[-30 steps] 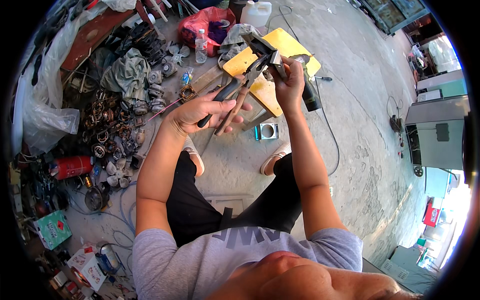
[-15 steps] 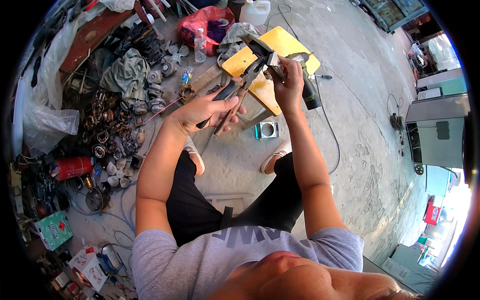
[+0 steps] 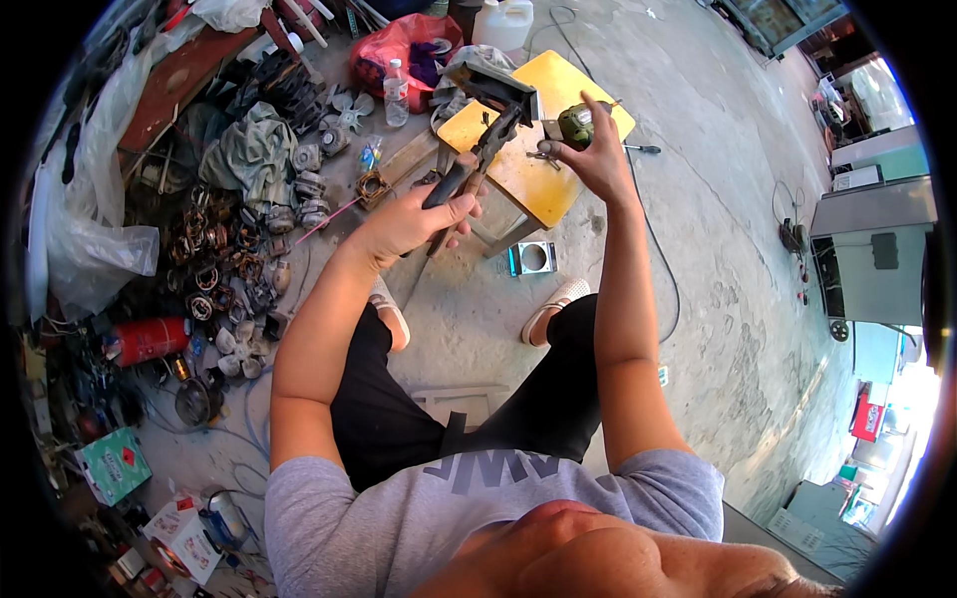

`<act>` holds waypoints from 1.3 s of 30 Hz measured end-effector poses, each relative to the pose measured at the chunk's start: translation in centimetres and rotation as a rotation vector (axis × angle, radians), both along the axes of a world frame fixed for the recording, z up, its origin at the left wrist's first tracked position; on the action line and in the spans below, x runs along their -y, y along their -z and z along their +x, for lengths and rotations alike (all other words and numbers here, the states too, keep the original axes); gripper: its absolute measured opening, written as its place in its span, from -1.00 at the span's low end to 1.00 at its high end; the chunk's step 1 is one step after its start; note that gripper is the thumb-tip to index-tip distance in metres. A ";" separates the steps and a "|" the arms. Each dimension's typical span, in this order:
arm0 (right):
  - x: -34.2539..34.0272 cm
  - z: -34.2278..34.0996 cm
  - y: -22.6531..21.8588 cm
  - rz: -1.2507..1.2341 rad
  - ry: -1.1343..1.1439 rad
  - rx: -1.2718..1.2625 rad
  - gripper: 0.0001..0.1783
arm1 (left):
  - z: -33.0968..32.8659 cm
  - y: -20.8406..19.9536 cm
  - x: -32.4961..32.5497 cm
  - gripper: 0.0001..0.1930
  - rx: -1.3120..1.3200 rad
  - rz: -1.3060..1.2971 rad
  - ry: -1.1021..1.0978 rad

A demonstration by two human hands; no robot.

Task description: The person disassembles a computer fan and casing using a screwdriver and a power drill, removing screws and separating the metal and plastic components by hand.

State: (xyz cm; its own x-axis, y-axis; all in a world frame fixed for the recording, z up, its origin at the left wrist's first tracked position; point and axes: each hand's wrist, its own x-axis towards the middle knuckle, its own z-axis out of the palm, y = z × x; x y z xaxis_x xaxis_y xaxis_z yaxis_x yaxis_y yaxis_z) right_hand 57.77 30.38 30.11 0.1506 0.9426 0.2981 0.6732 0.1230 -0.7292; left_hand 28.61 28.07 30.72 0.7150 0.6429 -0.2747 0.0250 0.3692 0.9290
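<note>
"Above a yellow stool (image 3: 543,189) on a rough concrete floor, a worker's left hand (image 3: 414,219) holds a pair of long-handled pliers (image 3: 486,148), the fingers wrapped around its grips."

"And at the far end of the pliers?"

"A dark metal piece (image 3: 503,85), raised in front of the stool's far left part, at the head of the tool."

"What of the right hand (image 3: 598,164)?"

"Spread wide, thumb and fingers well apart, over the right side of the stool. Beside it sits a green power tool (image 3: 577,126); whether skin meets casing, I cannot tell."

"What lies around them?"

"A screwdriver (image 3: 643,149) just right of the stool, and on the floor on its near side, between the worker's feet, a small box with a round opening (image 3: 535,258). At far left, a clear bottle (image 3: 396,95) stands near a red bag (image 3: 399,50), with a white jug (image 3: 501,25) farther right. Nearer on the left, a red cylinder (image 3: 150,340) lies beside heaped motor parts (image 3: 211,234)."
</note>
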 end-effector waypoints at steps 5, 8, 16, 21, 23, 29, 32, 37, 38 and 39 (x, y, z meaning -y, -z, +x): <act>-0.2 2.6 0.8 -0.111 0.037 0.027 0.13 | 0.3 0.8 0.1 -0.60 -0.045 -0.041 -0.055; -0.5 5.1 3.1 -0.254 0.308 0.265 0.06 | 0.5 1.2 0.0 -0.60 -0.060 0.030 -0.085; -1.2 4.9 6.1 -0.443 0.450 0.512 -0.25 | 0.4 2.9 -0.7 -0.57 -0.188 0.422 -0.228; -0.2 4.4 4.9 -0.240 0.418 0.215 -0.40 | -0.9 4.1 -1.7 -0.57 -0.298 0.688 -0.264; 1.2 3.4 2.0 -0.178 0.321 -0.133 -0.47 | -1.8 4.4 -2.2 -0.57 -0.345 0.744 -0.273; 6.4 2.8 -1.3 -0.271 -0.100 -0.940 -0.67 | -3.8 4.9 -3.8 -0.50 -0.504 0.981 -0.246; 8.1 2.3 -1.8 -0.431 -0.122 -0.934 -0.67 | -5.6 6.5 -3.9 -0.48 -0.624 1.089 -0.243; 8.9 3.5 -1.7 -0.529 -0.171 -0.904 -0.72 | -5.8 7.2 -3.9 -0.42 -0.672 1.097 -0.180; 9.1 3.8 -1.7 -0.544 -0.173 -0.910 -0.74 | -6.0 7.6 -3.9 -0.41 -0.684 1.103 -0.187; 9.2 3.9 -1.9 -0.558 -0.174 -0.915 -0.75 | -6.0 7.8 -3.9 -0.40 -0.694 1.110 -0.195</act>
